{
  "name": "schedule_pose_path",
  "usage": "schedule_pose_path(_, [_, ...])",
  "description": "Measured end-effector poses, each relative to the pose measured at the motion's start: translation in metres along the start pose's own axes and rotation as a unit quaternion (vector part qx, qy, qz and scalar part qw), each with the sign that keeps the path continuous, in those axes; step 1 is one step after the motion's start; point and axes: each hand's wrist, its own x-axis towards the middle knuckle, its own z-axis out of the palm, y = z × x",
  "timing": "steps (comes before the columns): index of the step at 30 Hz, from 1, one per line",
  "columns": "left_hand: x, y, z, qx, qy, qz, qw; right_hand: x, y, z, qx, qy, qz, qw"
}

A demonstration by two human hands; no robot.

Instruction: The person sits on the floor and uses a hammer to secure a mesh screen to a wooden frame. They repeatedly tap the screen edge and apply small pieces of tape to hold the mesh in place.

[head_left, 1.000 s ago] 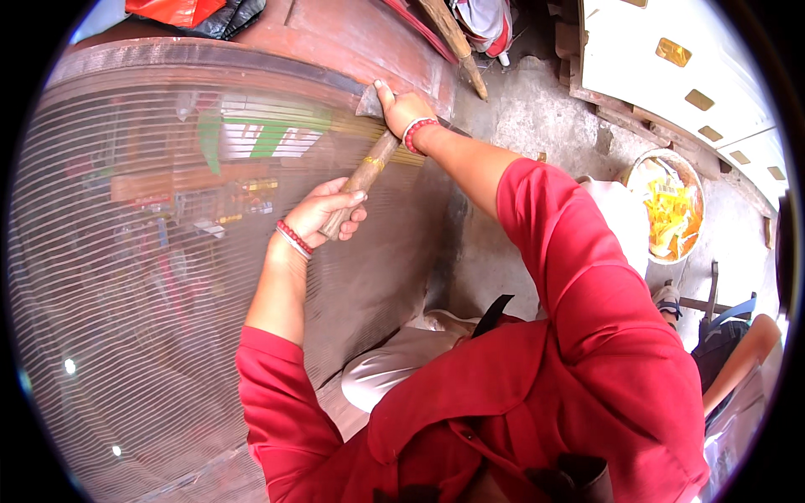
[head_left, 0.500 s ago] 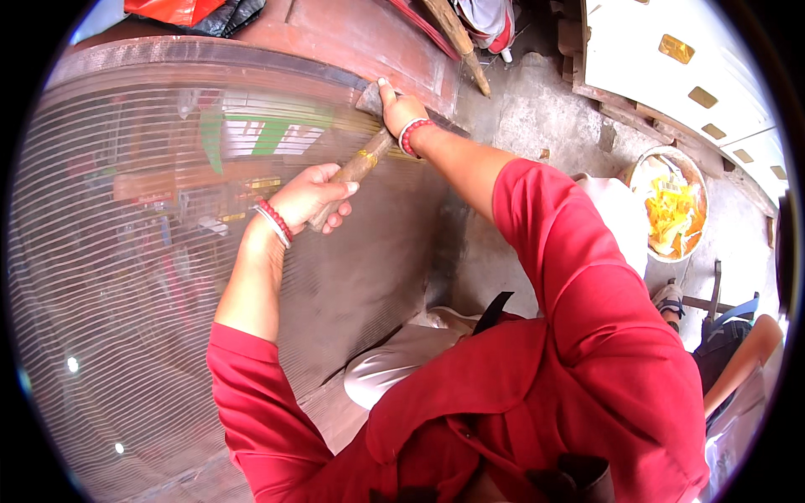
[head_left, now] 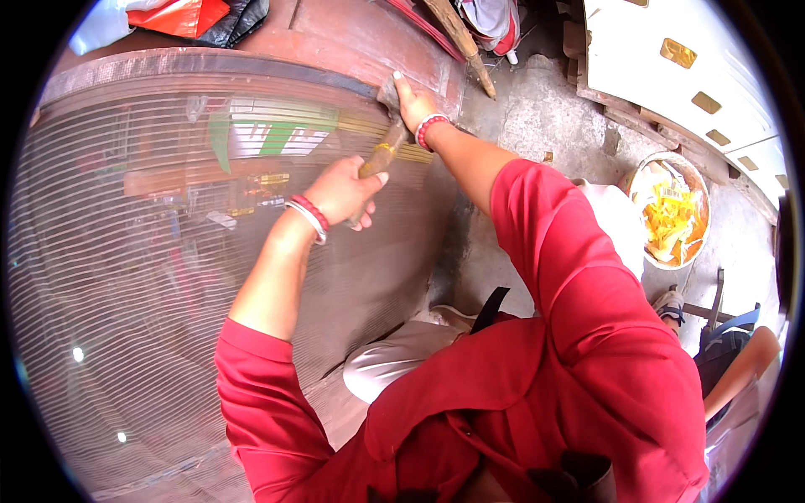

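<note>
My left hand (head_left: 344,193) is closed around the lower part of a wooden handle (head_left: 383,155) with a yellow band. My right hand (head_left: 414,111) grips the same tool higher up, by its dull metal head (head_left: 387,95), with the thumb or a finger lying along it. The head sits at the dark top edge of a large panel (head_left: 142,251) with fine parallel lines and a glossy, reflective surface. A reddish board (head_left: 377,46) lies just beyond that edge. My left hand and the handle are over the lined surface; part of the grip is hidden by my fingers.
Red and black bags (head_left: 193,17) lie at the upper left. A wooden stick (head_left: 465,46) rests at the top. At right are a white panel on wood (head_left: 679,75), a bucket of yellow scraps (head_left: 671,218) and another person's arm (head_left: 742,373) and foot (head_left: 669,306).
My left hand and the handle's lower end went slightly left, then back right and a little up. My right hand and the tool's head have shifted slightly right, and the view has moved a little.
</note>
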Motion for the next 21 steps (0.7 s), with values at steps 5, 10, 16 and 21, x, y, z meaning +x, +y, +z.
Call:
schedule_pose_path(5, [0.015, -0.003, -0.003, 0.33, 0.38, 0.33, 0.798, 0.006, 0.032, -0.048, -0.132, -0.045, 0.045, 0.989])
schedule_pose_path(10, [0.034, 0.021, -0.046, 0.459, 0.469, 0.397, 0.642, 0.007, 0.057, -0.076, -0.384, -0.127, 0.134, 0.905])
schedule_pose_path(16, [0.072, 0.015, -0.07, 0.529, 0.483, 0.438, 0.543, -0.01, 0.118, -0.082, -0.553, -0.201, 0.143, 0.796])
schedule_pose_path(21, [0.082, 0.018, -0.068, 0.506, 0.48, 0.449, 0.559, -0.017, 0.192, -0.086, -0.555, -0.203, 0.168, 0.789])
